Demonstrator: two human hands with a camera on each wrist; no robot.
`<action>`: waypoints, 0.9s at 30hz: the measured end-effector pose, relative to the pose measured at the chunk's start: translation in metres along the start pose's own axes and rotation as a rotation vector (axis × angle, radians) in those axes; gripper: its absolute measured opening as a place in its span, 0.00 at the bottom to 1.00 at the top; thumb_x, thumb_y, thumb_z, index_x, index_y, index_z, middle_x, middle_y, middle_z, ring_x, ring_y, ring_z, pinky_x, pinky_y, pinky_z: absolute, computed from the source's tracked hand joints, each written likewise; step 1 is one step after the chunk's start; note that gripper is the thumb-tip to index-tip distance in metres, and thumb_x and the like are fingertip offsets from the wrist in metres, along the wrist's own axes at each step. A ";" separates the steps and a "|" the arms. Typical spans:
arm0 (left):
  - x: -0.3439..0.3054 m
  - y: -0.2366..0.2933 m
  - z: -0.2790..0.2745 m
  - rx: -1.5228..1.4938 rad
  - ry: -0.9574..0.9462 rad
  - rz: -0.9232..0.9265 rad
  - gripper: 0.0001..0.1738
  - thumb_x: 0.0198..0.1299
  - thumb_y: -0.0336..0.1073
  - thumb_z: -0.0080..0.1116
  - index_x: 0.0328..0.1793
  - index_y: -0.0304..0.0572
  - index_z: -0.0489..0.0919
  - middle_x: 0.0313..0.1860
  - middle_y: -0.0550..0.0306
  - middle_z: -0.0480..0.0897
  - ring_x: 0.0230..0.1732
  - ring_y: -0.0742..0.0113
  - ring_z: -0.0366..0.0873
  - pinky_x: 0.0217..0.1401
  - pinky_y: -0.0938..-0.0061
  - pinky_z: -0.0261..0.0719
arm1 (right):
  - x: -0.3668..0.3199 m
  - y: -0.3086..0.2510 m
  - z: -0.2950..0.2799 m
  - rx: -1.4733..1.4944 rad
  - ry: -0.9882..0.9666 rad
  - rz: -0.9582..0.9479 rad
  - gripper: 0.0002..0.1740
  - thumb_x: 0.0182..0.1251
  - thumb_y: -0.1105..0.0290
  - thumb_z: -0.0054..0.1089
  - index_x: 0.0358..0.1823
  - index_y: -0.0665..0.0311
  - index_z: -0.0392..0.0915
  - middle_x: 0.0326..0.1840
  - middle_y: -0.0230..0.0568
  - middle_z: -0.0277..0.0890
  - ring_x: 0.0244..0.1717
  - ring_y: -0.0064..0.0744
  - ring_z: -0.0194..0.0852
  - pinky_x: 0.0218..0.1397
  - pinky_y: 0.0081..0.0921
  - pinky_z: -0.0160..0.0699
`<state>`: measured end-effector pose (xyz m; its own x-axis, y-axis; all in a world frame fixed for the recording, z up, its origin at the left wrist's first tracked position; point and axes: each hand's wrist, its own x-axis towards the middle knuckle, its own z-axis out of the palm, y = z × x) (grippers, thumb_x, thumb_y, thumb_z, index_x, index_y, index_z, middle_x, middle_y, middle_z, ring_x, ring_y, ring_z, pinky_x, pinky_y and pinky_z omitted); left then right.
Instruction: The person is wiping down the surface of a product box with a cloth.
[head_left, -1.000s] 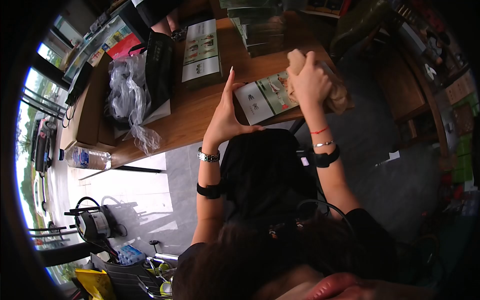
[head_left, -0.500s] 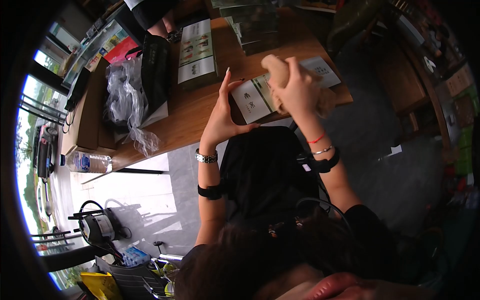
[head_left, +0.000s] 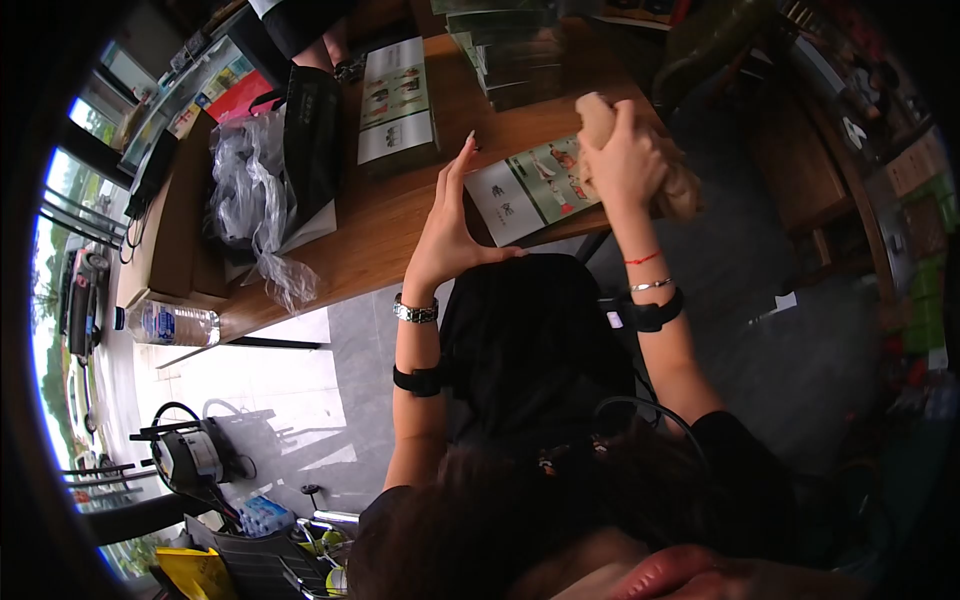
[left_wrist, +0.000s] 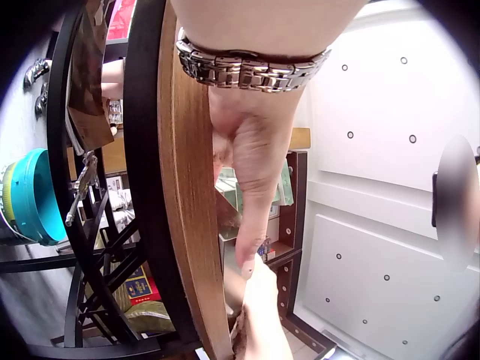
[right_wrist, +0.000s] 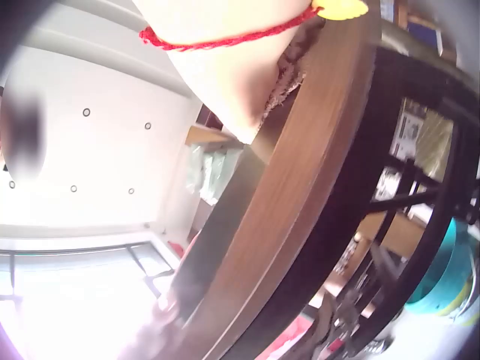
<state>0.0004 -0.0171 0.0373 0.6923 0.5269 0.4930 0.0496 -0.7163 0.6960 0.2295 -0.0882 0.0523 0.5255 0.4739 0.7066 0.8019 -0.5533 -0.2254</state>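
A flat white-and-green printed box (head_left: pixel 500 203) lies near the front edge of the wooden table, pictures on its top. My left hand (head_left: pixel 445 235) stands at its left end, fingers straight and thumb stretched along the front side; the left wrist view shows this thumb (left_wrist: pixel 255 202) over the table edge. In my right hand (head_left: pixel 628 165) is a bunched tan cloth (head_left: pixel 680 190), gripped over the box's right part, which hand and cloth hide. Only a bit of the cloth (right_wrist: pixel 283 88) shows behind the wrist in the right wrist view.
Another printed box (head_left: pixel 393 110) lies farther back left. Wrapped green packs (head_left: pixel 510 60) are stacked at the back. Clear plastic wrap (head_left: pixel 250 180) and a black bag (head_left: pixel 312 130) lie at the left, with a water bottle (head_left: pixel 170 324) by the table corner. Another person's legs show behind.
My right hand has swept the cloth leftward over the box, then back to the right, so the printed pictures show again. The left hand has stayed at the box's left end.
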 end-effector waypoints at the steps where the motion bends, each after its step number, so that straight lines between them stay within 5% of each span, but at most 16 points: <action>1: 0.000 -0.001 0.001 0.023 0.024 0.017 0.82 0.23 0.37 0.89 0.85 0.48 0.41 0.73 0.46 0.65 0.73 0.54 0.65 0.74 0.59 0.67 | -0.010 -0.020 -0.007 0.067 -0.032 -0.031 0.29 0.50 0.51 0.75 0.47 0.56 0.69 0.38 0.42 0.78 0.41 0.45 0.83 0.35 0.41 0.83; 6: -0.004 -0.009 0.005 -0.078 0.062 -0.005 0.83 0.25 0.40 0.88 0.84 0.44 0.38 0.79 0.44 0.53 0.77 0.49 0.57 0.78 0.58 0.62 | -0.061 -0.101 -0.022 0.316 0.013 -0.256 0.26 0.46 0.59 0.74 0.46 0.57 0.72 0.37 0.40 0.78 0.40 0.42 0.81 0.40 0.37 0.80; 7: -0.004 -0.013 0.005 -0.225 0.084 -0.050 0.82 0.25 0.43 0.88 0.83 0.40 0.38 0.81 0.43 0.47 0.80 0.46 0.51 0.80 0.57 0.58 | -0.064 -0.107 -0.023 0.308 0.006 -0.279 0.28 0.45 0.58 0.76 0.47 0.56 0.73 0.39 0.38 0.80 0.40 0.42 0.82 0.39 0.37 0.82; 11: -0.003 -0.013 0.000 -0.062 0.024 0.042 0.82 0.26 0.41 0.87 0.83 0.42 0.38 0.82 0.43 0.46 0.81 0.48 0.48 0.80 0.56 0.58 | -0.054 -0.090 -0.031 0.589 -0.069 -0.291 0.28 0.43 0.61 0.77 0.45 0.60 0.73 0.36 0.40 0.79 0.37 0.43 0.82 0.36 0.38 0.82; 15: -0.003 -0.006 -0.001 0.027 -0.004 0.018 0.81 0.25 0.38 0.88 0.84 0.47 0.40 0.81 0.48 0.47 0.77 0.52 0.56 0.75 0.57 0.68 | -0.020 -0.043 -0.014 0.407 -0.093 -0.176 0.29 0.47 0.55 0.76 0.47 0.57 0.72 0.37 0.41 0.80 0.39 0.44 0.83 0.36 0.40 0.82; 21: -0.003 -0.002 -0.002 0.085 -0.004 0.009 0.77 0.26 0.40 0.87 0.84 0.50 0.46 0.81 0.48 0.47 0.77 0.50 0.56 0.73 0.57 0.70 | 0.031 0.049 0.017 0.056 -0.008 0.071 0.28 0.53 0.48 0.71 0.50 0.52 0.71 0.41 0.44 0.83 0.42 0.50 0.84 0.38 0.48 0.82; 25: -0.002 -0.003 -0.001 0.070 0.009 0.019 0.79 0.24 0.40 0.88 0.84 0.50 0.45 0.81 0.48 0.47 0.77 0.51 0.56 0.74 0.56 0.69 | 0.046 0.068 0.016 -0.019 -0.027 0.236 0.28 0.52 0.49 0.72 0.46 0.55 0.69 0.39 0.43 0.82 0.43 0.50 0.83 0.38 0.48 0.83; 27: 0.000 -0.006 0.000 -0.042 0.030 0.026 0.80 0.20 0.42 0.89 0.83 0.51 0.48 0.79 0.45 0.48 0.77 0.46 0.56 0.75 0.55 0.69 | 0.041 0.063 0.019 -0.054 0.033 0.166 0.28 0.52 0.49 0.72 0.46 0.55 0.69 0.39 0.42 0.82 0.43 0.50 0.83 0.38 0.47 0.83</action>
<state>0.0007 -0.0129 0.0334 0.6707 0.5226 0.5264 0.0015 -0.7106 0.7036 0.3072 -0.0908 0.0543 0.6390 0.3508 0.6845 0.6880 -0.6586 -0.3047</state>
